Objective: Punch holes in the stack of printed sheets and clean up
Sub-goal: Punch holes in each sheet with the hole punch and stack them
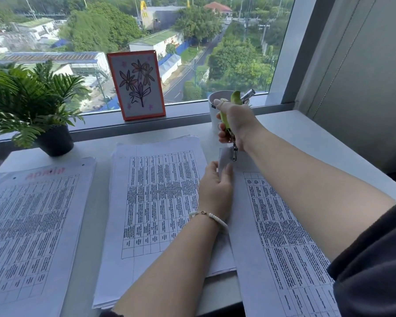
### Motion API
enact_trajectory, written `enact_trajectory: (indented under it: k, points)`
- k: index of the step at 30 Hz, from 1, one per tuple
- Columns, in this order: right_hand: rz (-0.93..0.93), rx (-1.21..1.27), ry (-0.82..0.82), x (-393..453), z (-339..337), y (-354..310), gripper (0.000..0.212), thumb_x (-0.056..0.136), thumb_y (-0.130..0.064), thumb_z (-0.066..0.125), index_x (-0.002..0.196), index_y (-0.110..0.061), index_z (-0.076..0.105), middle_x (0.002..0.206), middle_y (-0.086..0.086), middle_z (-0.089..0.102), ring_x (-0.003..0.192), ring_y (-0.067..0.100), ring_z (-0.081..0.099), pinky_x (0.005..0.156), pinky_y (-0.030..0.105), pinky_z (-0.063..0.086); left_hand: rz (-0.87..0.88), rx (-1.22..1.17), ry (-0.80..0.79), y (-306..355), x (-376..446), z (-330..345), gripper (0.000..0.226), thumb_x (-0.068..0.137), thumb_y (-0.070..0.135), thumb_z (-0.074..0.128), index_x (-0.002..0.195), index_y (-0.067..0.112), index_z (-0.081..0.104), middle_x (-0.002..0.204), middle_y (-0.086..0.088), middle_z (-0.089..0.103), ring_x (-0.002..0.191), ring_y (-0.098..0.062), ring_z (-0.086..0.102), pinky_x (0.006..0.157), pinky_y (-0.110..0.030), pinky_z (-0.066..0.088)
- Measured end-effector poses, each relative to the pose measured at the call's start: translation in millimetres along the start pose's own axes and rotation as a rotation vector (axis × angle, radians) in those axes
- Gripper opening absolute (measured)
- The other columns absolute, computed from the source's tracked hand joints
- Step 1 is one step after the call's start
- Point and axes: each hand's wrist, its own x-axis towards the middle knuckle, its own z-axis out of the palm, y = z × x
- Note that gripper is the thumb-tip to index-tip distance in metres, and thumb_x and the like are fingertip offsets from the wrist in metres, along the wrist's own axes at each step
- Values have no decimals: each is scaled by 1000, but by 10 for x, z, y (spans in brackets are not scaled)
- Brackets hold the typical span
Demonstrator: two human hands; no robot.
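Note:
Three lots of printed sheets with tables lie on the white desk. The left pile (32, 225) shows punched holes along its top edge. The middle stack (151, 202) lies under my left forearm. The right sheets (279, 236) lie under my right arm. My left hand (215, 191) pinches the top left corner of the right sheets and lifts it. My right hand (234, 120) grips a green-handled hole punch (232, 110), whose metal jaw hangs right at that raised corner.
A white mug (215, 115) stands behind my right hand by the window sill. A potted fern (32, 104) sits at the back left. A framed flower drawing (136, 84) leans on the window. The desk's front edge runs below the papers.

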Motion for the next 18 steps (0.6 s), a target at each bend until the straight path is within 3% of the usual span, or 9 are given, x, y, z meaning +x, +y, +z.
enact_trajectory:
  k: [2,4,8,18]
  points:
    - [1,-26,11,15,2,32,26,92,-35,58,79,-15,47,64,3,41,45,15,36,41,19,37,-10,7,26,-18,14,11,11,97,29,49,92,20,46,51,10,42,39,-1,35,45,-25,30]
    - [15,-53,20,36,1,80,27,92,-36,58,81,-14,47,61,3,41,44,15,36,41,18,37,-1,50,53,-13,16,27,15,97,32,48,92,18,44,49,9,40,35,-3,32,44,-24,25]
    - [41,-74,46,73,8,198,31,90,-39,58,83,-10,48,57,4,39,42,17,36,40,18,36,-16,126,96,-9,23,55,26,96,43,47,90,18,43,51,9,42,38,-4,35,42,-21,23]
    - [40,-41,74,87,5,280,27,91,-36,57,80,-13,49,64,2,41,46,14,34,40,18,29,-10,167,78,-41,24,59,14,96,31,50,92,18,45,57,9,45,47,-7,38,46,-26,25]
